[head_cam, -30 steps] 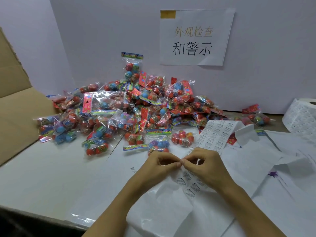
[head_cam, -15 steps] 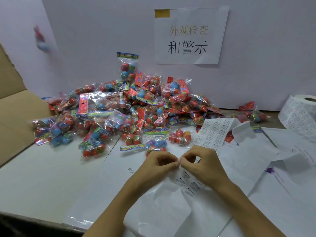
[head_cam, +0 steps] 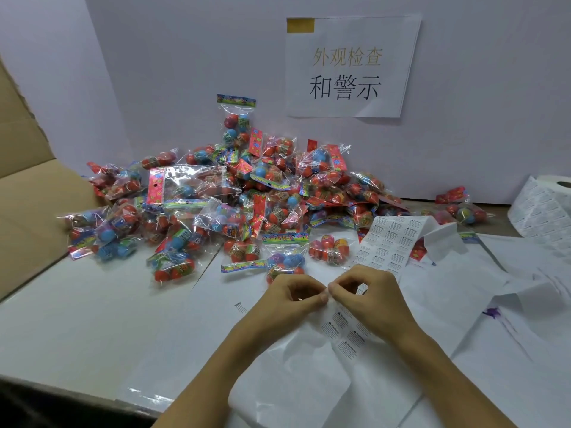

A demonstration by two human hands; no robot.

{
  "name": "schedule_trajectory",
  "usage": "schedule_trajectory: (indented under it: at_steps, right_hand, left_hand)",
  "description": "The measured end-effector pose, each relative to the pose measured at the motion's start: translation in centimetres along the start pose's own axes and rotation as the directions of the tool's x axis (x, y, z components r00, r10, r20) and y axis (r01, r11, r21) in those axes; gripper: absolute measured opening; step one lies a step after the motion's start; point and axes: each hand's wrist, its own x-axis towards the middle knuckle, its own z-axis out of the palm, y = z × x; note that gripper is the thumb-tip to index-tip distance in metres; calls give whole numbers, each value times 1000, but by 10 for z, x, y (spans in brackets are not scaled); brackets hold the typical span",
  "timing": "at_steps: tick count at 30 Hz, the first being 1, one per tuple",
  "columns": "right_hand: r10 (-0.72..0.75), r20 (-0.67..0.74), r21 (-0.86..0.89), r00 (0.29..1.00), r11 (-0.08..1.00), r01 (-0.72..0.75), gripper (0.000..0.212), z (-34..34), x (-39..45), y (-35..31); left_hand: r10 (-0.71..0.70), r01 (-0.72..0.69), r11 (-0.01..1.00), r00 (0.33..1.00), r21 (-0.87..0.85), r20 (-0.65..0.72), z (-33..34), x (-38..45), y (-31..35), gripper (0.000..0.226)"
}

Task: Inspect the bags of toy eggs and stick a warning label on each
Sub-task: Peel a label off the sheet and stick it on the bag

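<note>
White worktop (head_cam: 77, 319) lies under my hands, covered with loose paper. My left hand (head_cam: 290, 296) and my right hand (head_cam: 372, 299) meet fingertip to fingertip, both in a narrow grip pinching the label strip (head_cam: 346, 333); its labels read "WARNING". This strip runs away from me to the right. Beyond it the bags of toy eggs (head_cam: 247, 205) are heaped against the wall, under a paper sign (head_cam: 349, 66) reading "外观检查 和警示". A label roll (head_cam: 547, 208) stands far right.

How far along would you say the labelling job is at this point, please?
Done: no bag visibly carries a label. In hand: left hand and right hand pinch the label strip. Left: the pile of egg bags, untouched.
</note>
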Motion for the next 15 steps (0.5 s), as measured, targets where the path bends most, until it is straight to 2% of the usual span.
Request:
schedule_trajectory:
  at_steps: [4, 9, 12, 15]
  right_hand:
    - [80, -57, 88, 995, 993, -74, 23, -1, 2, 1]
    - [197, -86, 221, 977, 960, -174, 26, -1, 7, 3]
    - [310, -146, 375, 939, 896, -237, 27, -6, 12, 7]
    - [397, -247, 488, 884, 839, -240, 28, -13, 14, 12]
  left_hand:
    - [-10, 9, 1000, 999, -23, -37, 0, 3, -1, 12]
    - [-8, 3, 995, 999, -103, -49, -1, 2, 1, 23]
    - [-16, 12, 998, 999, -69, -52, -1, 0, 3, 27]
    - [13, -12, 1000, 996, 9, -91, 3, -3, 4, 28]
